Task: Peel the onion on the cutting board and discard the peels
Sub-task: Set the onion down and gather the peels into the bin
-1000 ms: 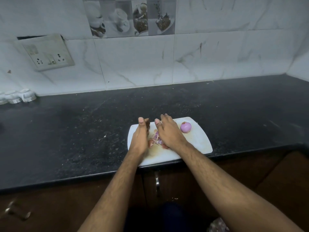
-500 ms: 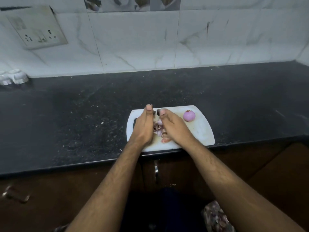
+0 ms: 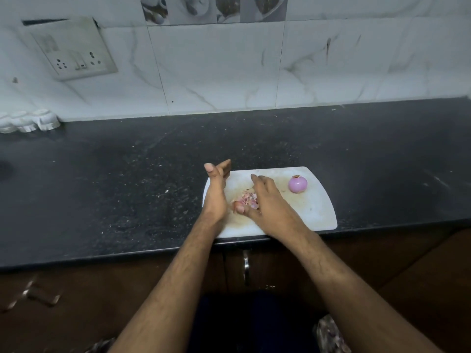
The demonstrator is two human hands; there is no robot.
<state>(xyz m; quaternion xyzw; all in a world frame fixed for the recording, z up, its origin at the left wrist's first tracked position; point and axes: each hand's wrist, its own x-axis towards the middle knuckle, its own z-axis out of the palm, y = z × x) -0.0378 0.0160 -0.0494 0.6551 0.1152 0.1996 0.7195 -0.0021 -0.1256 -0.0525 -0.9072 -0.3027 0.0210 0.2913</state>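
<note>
Hands gathering peels on the cutting board (image 3: 316,212)

The left hand (image 3: 215,192) now stands edge-on with straight fingers; the right hand (image 3: 265,200) has swept nearer, fingers relaxed over the peels (image 3: 246,200). The peeled onion (image 3: 297,183) stays far right.

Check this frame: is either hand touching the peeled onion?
No. The peeled onion sits alone near the cutting board's far right corner, while both hands flank the onion peels.
</note>
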